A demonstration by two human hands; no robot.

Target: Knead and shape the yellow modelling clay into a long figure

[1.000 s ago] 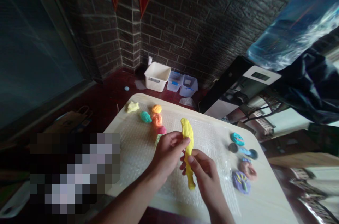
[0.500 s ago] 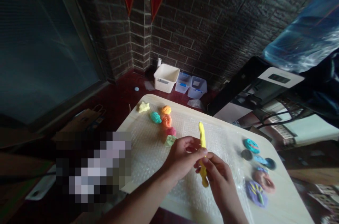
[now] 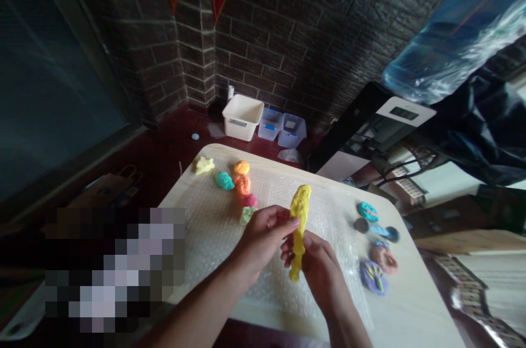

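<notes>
Left hand (image 3: 263, 238) pinches the upright yellow clay strip (image 3: 299, 222) at its 3 o'clock; right hand (image 3: 316, 271), curled closed, touches the strip at its 10 o'clock.

On my pale wooden table (image 3: 411, 304) lie bubble wrap (image 3: 213, 244), bright clay lumps (image 3: 242, 184) on it, and patterned clay discs (image 3: 373, 277) at right.

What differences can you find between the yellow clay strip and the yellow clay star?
The yellow clay strip is long and lumpy, while the yellow clay star is small and pointed. The strip is held between the left hand and right hand; the star lies near the far corner of the table. Both are bright yellow.
</notes>
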